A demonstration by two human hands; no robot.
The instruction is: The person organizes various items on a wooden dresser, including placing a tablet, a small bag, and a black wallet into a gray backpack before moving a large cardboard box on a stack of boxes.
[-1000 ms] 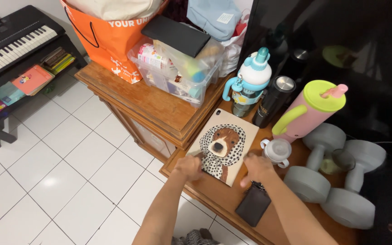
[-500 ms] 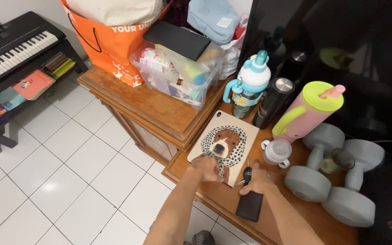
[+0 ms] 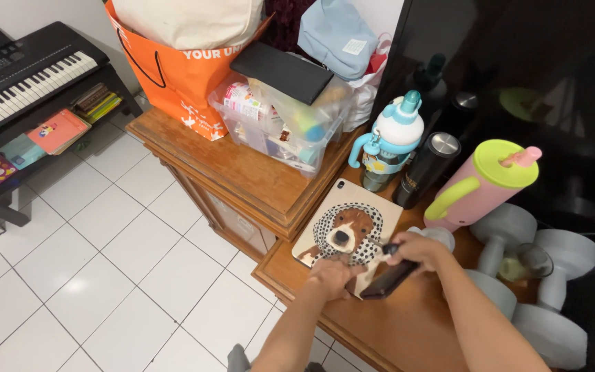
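A flat tablet case [image 3: 348, 224] printed with a dog in a spotted headscarf lies on the wooden cabinet top [image 3: 414, 331]. My left hand [image 3: 330, 277] rests on its near edge, fingers curled over it. My right hand [image 3: 414, 249] is just to the right, closed around a black phone [image 3: 389, 279] that tilts up off the wood, with a small dark piece at the fingertips.
Behind the case stand a blue-lidded bottle [image 3: 392, 141], a black flask [image 3: 427, 169] and a pink jug with a green lid [image 3: 485, 184]. Grey dumbbells [image 3: 538, 275] lie at right. A clear storage box [image 3: 287, 127] and orange bag [image 3: 187, 65] sit further back; a keyboard [image 3: 22, 76] stands left.
My right hand has picked the black phone up off the wood and brought it toward the dog case. My left hand has stayed on the case's near edge.
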